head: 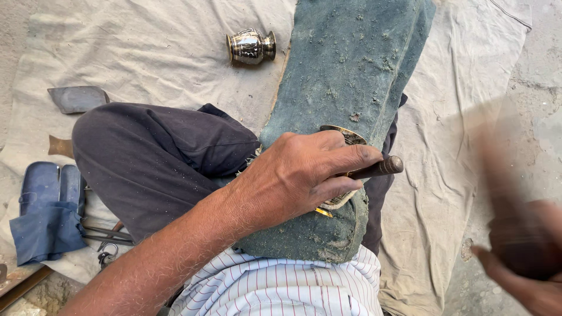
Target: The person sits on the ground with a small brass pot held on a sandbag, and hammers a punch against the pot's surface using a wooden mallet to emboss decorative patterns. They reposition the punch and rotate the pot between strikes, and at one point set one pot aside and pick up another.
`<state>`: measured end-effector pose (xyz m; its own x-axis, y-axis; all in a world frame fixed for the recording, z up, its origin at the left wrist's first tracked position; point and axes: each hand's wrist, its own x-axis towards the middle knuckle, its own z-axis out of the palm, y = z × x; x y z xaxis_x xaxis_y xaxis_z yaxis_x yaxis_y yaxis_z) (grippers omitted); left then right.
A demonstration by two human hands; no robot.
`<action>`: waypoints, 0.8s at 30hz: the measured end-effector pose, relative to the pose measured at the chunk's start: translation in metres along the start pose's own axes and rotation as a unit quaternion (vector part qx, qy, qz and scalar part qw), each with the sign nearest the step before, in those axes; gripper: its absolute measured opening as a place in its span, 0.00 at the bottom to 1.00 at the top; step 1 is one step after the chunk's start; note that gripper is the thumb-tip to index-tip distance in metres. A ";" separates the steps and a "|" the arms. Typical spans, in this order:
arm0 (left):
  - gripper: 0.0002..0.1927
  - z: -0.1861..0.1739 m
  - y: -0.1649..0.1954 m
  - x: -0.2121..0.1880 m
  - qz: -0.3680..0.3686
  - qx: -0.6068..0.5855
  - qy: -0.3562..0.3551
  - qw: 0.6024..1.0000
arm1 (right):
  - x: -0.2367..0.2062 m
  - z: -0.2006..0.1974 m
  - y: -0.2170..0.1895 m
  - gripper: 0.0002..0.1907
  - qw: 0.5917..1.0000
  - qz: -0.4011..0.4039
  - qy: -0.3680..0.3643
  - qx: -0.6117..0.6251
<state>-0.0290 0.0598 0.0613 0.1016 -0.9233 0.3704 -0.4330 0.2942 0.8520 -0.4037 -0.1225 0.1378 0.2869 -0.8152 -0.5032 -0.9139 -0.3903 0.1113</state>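
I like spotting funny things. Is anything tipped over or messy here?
Yes. The small shiny metal pot lies tipped on its side on the cloth. Gritty crumbs are scattered over the green pad, where the left hand holds a tool. The right hand is just a blur.

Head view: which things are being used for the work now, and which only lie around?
In use:
left hand
punch tool
engraved metal piece
green padded block
right hand, blurred

Lying about:
small metal vase
blue sandals
flat metal plate
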 end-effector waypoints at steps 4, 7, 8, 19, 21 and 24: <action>0.21 0.000 -0.001 0.002 -0.017 -0.005 -0.026 0.999 | -0.006 -0.002 -0.009 0.28 0.993 -0.050 0.083 0.062; 0.21 0.002 -0.003 0.003 -0.009 0.007 -0.030 0.999 | -0.006 0.002 -0.013 0.25 0.996 -0.047 0.034 0.064; 0.21 0.002 -0.004 0.003 -0.009 0.007 -0.030 0.999 | -0.007 0.003 -0.013 0.24 0.997 -0.040 0.043 0.050; 0.23 0.002 -0.011 0.003 0.012 -0.030 -0.031 0.999 | -0.018 -0.006 -0.026 0.24 0.998 -0.012 0.046 0.038; 0.23 0.002 -0.013 0.003 0.020 -0.024 -0.033 0.999 | -0.015 -0.007 -0.033 0.23 0.997 -0.013 -0.038 0.072; 0.22 0.002 -0.013 0.004 0.011 -0.045 -0.037 0.998 | -0.024 -0.006 -0.039 0.22 0.997 -0.015 0.041 0.068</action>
<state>-0.0246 0.0521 0.0506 0.0240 -0.9310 0.3641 -0.3524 0.3330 0.8746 -0.3734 -0.0899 0.1508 0.3318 -0.8390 -0.4313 -0.9336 -0.3575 -0.0226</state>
